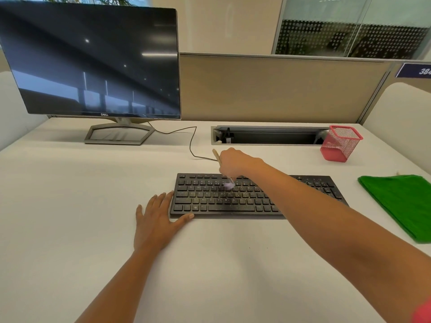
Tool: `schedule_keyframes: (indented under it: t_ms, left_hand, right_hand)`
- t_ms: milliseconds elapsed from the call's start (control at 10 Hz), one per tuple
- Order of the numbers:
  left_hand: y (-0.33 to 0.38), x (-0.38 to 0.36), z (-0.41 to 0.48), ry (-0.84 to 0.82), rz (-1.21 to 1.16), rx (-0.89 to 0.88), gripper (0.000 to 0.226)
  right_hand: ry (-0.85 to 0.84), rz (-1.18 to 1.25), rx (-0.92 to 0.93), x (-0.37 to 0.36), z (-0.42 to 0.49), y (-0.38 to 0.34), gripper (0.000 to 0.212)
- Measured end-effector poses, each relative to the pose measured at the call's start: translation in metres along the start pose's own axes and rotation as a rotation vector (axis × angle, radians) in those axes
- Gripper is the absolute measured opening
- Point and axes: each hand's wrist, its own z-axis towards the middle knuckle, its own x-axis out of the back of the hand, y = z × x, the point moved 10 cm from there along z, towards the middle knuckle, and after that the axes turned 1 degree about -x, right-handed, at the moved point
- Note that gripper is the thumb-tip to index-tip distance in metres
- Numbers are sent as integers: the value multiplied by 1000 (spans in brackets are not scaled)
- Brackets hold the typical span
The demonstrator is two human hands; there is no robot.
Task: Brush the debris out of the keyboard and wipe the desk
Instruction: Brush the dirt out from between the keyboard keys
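Note:
A black keyboard [224, 201] speckled with small debris lies on the white desk [70, 206]. My right hand [235, 163] grips a small brush [229, 184] with a wooden handle; its pale bristles touch the upper key rows near the middle. My left hand [158, 217] rests flat on the desk, fingers straight, with the thumb and fingertips against the keyboard's left front corner. A folded green cloth [401, 203] lies at the right edge of the desk.
A dark monitor [93, 59] on a grey stand sits back left, its cable [192, 145] running toward the keyboard. A red mesh pen cup [340, 144] stands back right beside an open cable tray [268, 136]. Partition panels [279, 89] enclose the desk.

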Motion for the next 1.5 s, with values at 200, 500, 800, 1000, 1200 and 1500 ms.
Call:
schedule_keyframes:
  t_ms: [200, 500, 800, 1000, 1200, 1500]
  left_hand:
    - [0, 0, -1, -1, 1, 2, 109]
    - [0, 0, 0, -2, 25, 5, 111]
    - [0, -1, 0, -4, 23, 9, 111]
    - [0, 0, 0, 11, 10, -1, 108]
    - [1, 1, -1, 12, -2, -1, 109]
    - [1, 1, 0, 14, -1, -6, 108]
  right_hand:
    - [80, 113, -5, 16, 4, 3, 10]
    - [131, 481, -53, -1, 7, 1, 27]
    - [-153, 226, 72, -8, -3, -9, 22]
    - [-149, 61, 11, -8, -1, 10, 20]
    - [124, 74, -86, 19, 1, 22, 20]
    - [200, 459, -145, 0, 7, 21, 28]
